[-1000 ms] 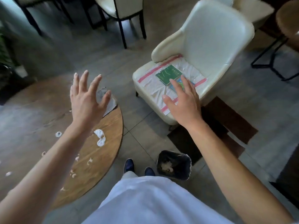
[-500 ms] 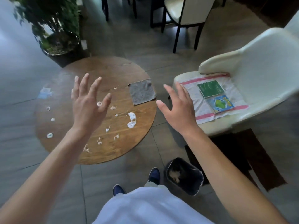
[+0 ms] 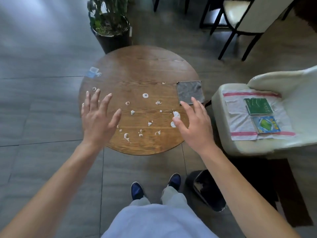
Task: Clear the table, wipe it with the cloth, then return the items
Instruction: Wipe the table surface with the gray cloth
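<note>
A round wooden table (image 3: 137, 69) stands in front of me, spattered with several white blobs (image 3: 145, 95). A grey cloth (image 3: 190, 92) lies flat at its right edge. My left hand (image 3: 98, 120) hovers over the table's left front, fingers spread and empty. My right hand (image 3: 194, 125) hovers over the right front, open, its fingertips just short of the cloth. On the cream chair (image 3: 240, 145) to the right, a green booklet (image 3: 258, 106) and a blue-green packet (image 3: 266, 124) rest on a white towel with red stripes (image 3: 238, 121).
A potted plant (image 3: 109, 26) stands just behind the table. A dark waste bin (image 3: 206, 189) sits on the floor by my right foot. Black-legged chairs (image 3: 240, 19) stand at the back right. A small bluish patch (image 3: 93, 73) shows at the table's left rim.
My view has swung left from the chair to the table. My right hand has left the items on the chair and now hovers near the cloth. Both hands stay empty.
</note>
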{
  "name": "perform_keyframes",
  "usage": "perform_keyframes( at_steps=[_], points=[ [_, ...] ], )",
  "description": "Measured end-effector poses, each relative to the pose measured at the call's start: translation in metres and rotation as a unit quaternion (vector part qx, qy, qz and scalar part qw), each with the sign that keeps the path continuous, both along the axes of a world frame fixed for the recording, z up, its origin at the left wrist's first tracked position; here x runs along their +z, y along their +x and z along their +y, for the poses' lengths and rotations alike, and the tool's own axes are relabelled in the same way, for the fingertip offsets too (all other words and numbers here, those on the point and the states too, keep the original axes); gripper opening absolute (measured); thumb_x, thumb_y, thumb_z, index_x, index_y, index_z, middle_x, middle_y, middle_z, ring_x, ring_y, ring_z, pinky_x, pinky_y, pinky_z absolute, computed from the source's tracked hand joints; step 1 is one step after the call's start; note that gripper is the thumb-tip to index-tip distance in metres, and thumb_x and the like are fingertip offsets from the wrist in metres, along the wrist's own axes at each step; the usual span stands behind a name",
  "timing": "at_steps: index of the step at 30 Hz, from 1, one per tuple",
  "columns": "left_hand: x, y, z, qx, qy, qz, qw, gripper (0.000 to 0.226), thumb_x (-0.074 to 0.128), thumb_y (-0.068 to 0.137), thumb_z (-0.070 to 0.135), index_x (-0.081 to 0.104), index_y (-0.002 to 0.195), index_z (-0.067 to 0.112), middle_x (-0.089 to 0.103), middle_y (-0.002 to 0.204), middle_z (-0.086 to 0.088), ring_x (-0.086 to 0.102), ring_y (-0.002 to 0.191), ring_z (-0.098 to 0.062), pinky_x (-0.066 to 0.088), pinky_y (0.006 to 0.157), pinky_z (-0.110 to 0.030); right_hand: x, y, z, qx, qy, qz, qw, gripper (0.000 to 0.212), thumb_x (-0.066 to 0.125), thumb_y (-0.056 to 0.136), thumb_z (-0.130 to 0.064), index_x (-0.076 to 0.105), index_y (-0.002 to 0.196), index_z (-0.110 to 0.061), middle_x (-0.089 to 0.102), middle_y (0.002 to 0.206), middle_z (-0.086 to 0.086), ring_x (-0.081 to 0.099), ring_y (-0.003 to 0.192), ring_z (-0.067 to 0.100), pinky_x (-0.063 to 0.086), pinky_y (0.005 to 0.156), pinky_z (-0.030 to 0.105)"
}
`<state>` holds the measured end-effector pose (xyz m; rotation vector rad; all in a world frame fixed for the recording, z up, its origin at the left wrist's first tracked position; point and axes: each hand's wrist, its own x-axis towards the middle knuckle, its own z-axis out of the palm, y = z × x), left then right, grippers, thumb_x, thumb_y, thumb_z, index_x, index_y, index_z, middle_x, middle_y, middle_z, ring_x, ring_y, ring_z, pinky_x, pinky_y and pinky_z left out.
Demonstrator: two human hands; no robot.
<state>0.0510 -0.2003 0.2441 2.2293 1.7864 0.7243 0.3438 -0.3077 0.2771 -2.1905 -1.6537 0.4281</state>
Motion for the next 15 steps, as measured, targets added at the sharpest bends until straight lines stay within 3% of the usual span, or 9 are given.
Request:
perform_keyframes(
  at_steps=[7,15],
  points=[
    [-0.028,-0.042,0.021,0.022,-0.034,0.021,0.999,0.066,0.046,0.094,0.059,0.054,0.147,0.021,0.035,0.164,-0.015,0.019,0.156,-0.040,0.022,0.123,-0.058,-0.025,-0.024,0.029,-0.006,-0.027,-0.011,1.000,0.061,0.051,0.101,-0.056,0.040,0.156,-0.031,0.022,0.171,0.003,0.014,0.159,0.024,0.024,0.125,0.053],
    [-0.062,0.005,0.067,-0.006,-0.066,0.053,0.996,0.065,0.047,0.096,0.058,0.050,0.150,0.021,0.033,0.165,-0.012,0.016,0.157,-0.037,0.021,0.124,-0.059,-0.065,0.017,0.086,-0.019,-0.046,-0.006,0.999,0.060,0.051,0.102,-0.056,0.041,0.156,-0.030,0.023,0.170,0.006,0.015,0.158,0.027,0.021,0.123,0.053]
  ],
)
